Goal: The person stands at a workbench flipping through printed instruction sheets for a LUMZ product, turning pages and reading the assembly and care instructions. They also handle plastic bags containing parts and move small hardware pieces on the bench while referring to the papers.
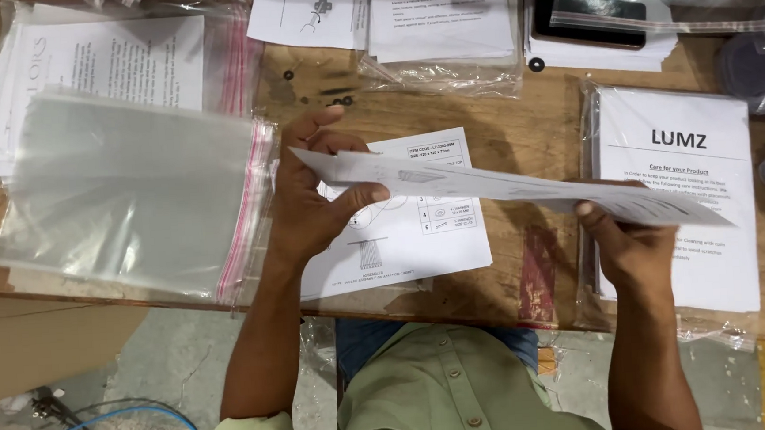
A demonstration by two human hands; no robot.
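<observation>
Head view. A printed sheet (505, 185) is held in the air between both hands, seen nearly edge-on, just above the instruction leaflet (419, 230) that lies flat on the wooden tabletop (518, 118). The left hand (315, 201) is clamped on the sheet's near-left end, thumb on top and fingers curled beneath; the right hand (636, 244) is closed on the opposite end, pinching it from below. The sheet's long axis runs from the left hand across and slightly downward in the picture to the right hand, so each hand holds one end and neither is nearer to it than the other.

Taking the leaflet as landmark: to its left lies a stack of clear bags (133, 195) with pink-red sealing strips along their right edge; to its right, under the right hand, lies a bagged care sheet (690, 178); beyond it, toward the far edge of the tabletop, lie more bagged papers (437, 26). Small black washers (340, 98) are scattered just beyond the leaflet.
</observation>
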